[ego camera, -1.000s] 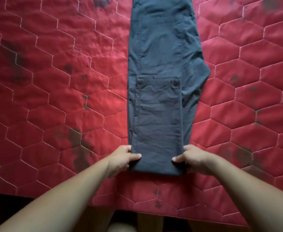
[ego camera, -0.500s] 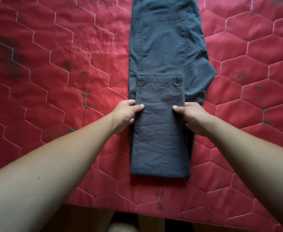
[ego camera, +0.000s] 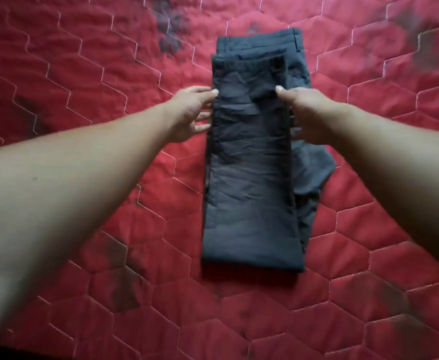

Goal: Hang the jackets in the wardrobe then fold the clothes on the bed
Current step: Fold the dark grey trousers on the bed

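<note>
Dark grey trousers lie lengthwise on the red quilted bed cover, folded over on themselves, with the leg hems close under the waistband at the far end. My left hand holds the left edge of the top layer, thumb on top and fingers at the side. My right hand holds the right edge the same way, its thumb lying on the fabric. Part of the lower layer bulges out to the right of the fold.
The bed cover has white hexagon stitching and dark blotches and fills almost the whole view. A dark strip at the bottom left marks the near edge of the bed.
Both hands have moved away from me along the trousers, carrying the top layer up to near the waistband. The view has shifted forward over the bed.
</note>
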